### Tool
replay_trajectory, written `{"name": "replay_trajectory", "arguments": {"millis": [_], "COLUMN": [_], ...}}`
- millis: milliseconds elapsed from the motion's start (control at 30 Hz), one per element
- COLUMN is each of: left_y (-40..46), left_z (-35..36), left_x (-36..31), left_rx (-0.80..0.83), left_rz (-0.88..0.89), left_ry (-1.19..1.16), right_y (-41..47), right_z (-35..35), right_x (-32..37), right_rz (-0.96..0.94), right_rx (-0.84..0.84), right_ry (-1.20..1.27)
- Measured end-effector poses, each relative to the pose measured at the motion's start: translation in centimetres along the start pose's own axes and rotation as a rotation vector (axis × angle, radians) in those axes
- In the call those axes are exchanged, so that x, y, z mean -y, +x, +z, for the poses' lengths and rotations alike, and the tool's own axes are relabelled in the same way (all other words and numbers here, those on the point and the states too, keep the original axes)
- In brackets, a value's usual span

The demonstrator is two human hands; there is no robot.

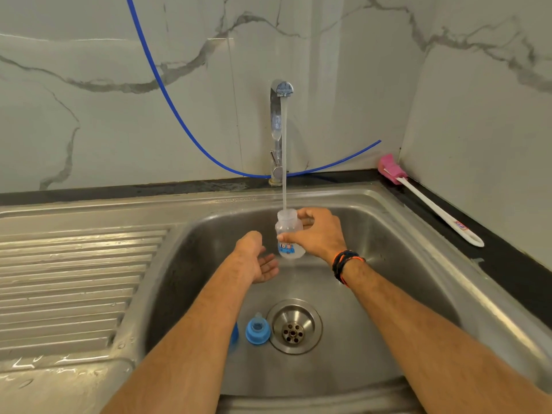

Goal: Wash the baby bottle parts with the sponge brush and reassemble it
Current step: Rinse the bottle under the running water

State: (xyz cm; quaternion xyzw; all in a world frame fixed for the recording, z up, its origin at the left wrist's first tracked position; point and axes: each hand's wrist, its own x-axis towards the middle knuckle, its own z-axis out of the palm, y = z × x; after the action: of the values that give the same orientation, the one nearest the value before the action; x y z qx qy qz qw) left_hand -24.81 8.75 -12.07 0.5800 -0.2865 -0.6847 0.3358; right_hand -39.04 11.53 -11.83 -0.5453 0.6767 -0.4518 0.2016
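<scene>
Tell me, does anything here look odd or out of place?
Mostly no. The blue nipple ring lies loose on the sink floor beside the drain, and a blue hose droops across the wall.

My left forearm [191, 339] hides most of a blue part [234, 334] on the sink [388, 294] floor. My right hand [318, 234] covers the bottle's [288, 234] far side; its print is too small to read.

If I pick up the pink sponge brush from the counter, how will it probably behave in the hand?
The sponge brush has a long thin white handle, so it is probably light and fairly stiff. Its pink sponge head looks soft and likely squashes. It lies flat along the counter by the wall, so rolling seems unlikely.
</scene>
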Motion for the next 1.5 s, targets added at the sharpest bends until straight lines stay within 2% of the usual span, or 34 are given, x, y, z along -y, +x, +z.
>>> {"name": "replay_trajectory", "arguments": {"millis": [33,167,300,400,433,567,667,800,900,933,1033,1067,1167,1333,1433,1500], "left_y": [0.0,-0.2,0.1,-0.2,-0.3,-0.2,-0.4,-0.3,-0.5,-0.4,-0.4,-0.5,-0.8,-1.1,-1.2,-1.1], "left_z": [0.0,0.1,0.0,0.2,0.2,0.0,0.1,0.1,0.2,0.2,0.2,0.2,0.2,0.1,0.0,-0.4], "left_x": [0.0,-0.1,-0.3,-0.2,-0.2,-0.2,-0.1,-0.3,-0.1,-0.1,-0.2,-0.2,-0.2,-0.5,-0.7,-0.8], "left_rx": [-0.002,0.013,0.002,0.014,0.019,0.013,0.028,0.035,0.046,0.055,0.061,0.062,0.103,0.256,0.305,0.3], "left_rz": [-0.002,-0.004,-0.003,0.003,0.009,0.007,0.008,0.005,-0.004,-0.01,-0.039,-0.055,-0.125,-0.26,-0.244,-0.202], "left_ry": [0.0,0.005,0.012,0.013,0.022,0.029,0.037,0.042,0.055,0.058,0.07,0.08,0.092,-0.047,-0.125,-0.096], "right_y": [0.1,0.2,0.4,-0.6,-0.7,-0.1,-0.7,-0.1,-0.7,-0.8,-0.4,-0.4,-1.2,-0.9,-1.1,-1.2], "right_z": [-0.1,-1.6,-3.5,-3.5,-3.6,-4.0,-3.4,-3.6,-3.5,-3.4,-3.7,-3.7,-3.0,-2.4,-1.9,-2.0], "right_x": [0.0,0.2,-0.3,-1.3,-1.2,-0.4,-1.0,-0.5,-0.8,-0.9,-0.2,0.0,-0.6,0.6,0.5,0.3], "right_rz": [-0.006,0.061,0.071,0.076,0.087,0.067,0.066,0.071,0.076,0.079,0.053,0.054,0.08,0.027,0.018,0.049], "right_rx": [-0.009,0.134,-0.095,0.045,0.044,-0.115,0.015,-0.107,0.012,0.002,-0.112,-0.098,0.087,0.102,0.195,0.282], "right_ry": [0.024,-0.041,0.075,-0.099,-0.128,0.082,-0.11,0.055,-0.094,-0.107,0.059,0.066,-0.168,0.039,0.04,0.041]}}
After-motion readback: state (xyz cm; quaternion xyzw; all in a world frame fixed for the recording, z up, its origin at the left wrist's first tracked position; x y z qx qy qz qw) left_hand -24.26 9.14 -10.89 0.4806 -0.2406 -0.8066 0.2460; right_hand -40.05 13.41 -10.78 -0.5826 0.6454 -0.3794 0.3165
